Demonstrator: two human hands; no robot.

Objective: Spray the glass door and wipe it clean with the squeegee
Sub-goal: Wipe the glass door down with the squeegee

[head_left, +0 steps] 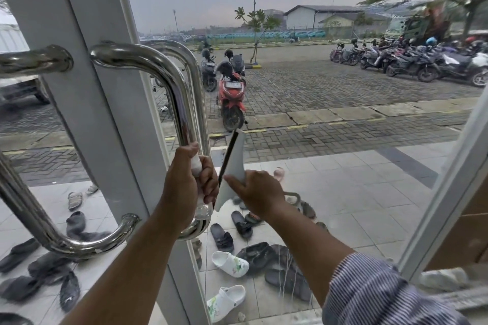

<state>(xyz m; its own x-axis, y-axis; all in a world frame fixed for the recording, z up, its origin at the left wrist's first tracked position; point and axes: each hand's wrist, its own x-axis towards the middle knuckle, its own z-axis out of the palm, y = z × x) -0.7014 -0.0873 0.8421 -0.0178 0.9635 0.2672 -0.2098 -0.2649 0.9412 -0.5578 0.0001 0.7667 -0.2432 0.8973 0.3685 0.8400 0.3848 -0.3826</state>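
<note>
The glass door [330, 140] fills the view, framed in white metal, with a curved steel pull handle [184, 103] at its left edge. My left hand [184, 182] grips a clear spray bottle [202, 208] with a white top, close against the lower part of that handle. My right hand [258, 192] holds a white squeegee [233, 166] with a black rubber blade. The blade stands almost upright against the glass, just right of the handle. Thin drip streaks run down the pane below my right forearm.
A second steel handle [39, 60] sits on the neighbouring door leaf [26, 166] at left. A white frame post [449, 192] bounds the pane at right. Through the glass lie several sandals and clogs [229, 264] on tiles, with parked motorbikes [231, 95] beyond.
</note>
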